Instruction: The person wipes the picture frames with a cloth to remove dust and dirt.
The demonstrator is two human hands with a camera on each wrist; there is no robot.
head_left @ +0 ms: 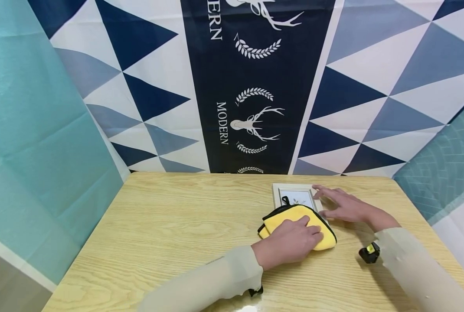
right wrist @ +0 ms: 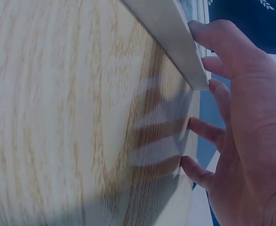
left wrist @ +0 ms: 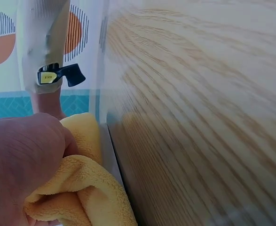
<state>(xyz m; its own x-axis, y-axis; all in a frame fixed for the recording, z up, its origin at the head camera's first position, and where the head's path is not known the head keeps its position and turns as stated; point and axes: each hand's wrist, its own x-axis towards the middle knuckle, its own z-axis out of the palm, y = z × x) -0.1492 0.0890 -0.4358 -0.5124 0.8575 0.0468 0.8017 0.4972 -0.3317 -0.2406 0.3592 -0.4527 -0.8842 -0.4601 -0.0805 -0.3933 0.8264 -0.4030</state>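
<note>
A small picture frame [head_left: 277,196] with a pale rim lies flat toward the table's right rear. Folded over its near part is a yellow cloth [head_left: 290,214] with black edging and a black loop, hiding much of the picture. My left hand [head_left: 288,243] grips the cloth from above and presses it on the frame. In the left wrist view, the plush cloth [left wrist: 102,195] bunches under the palm. My right hand [head_left: 347,207] touches the frame's right side with spread fingers. In the right wrist view, thumb and fingertips meet the frame's edge [right wrist: 170,40]; the lower fingertips rest near the tabletop.
The light wood table [head_left: 169,225] extends left and forward of the hands. Behind it stands a patterned cloth backdrop [head_left: 251,86], with a teal panel [head_left: 40,143] at the left. Black wrist devices [head_left: 369,253] are strapped to the sleeves.
</note>
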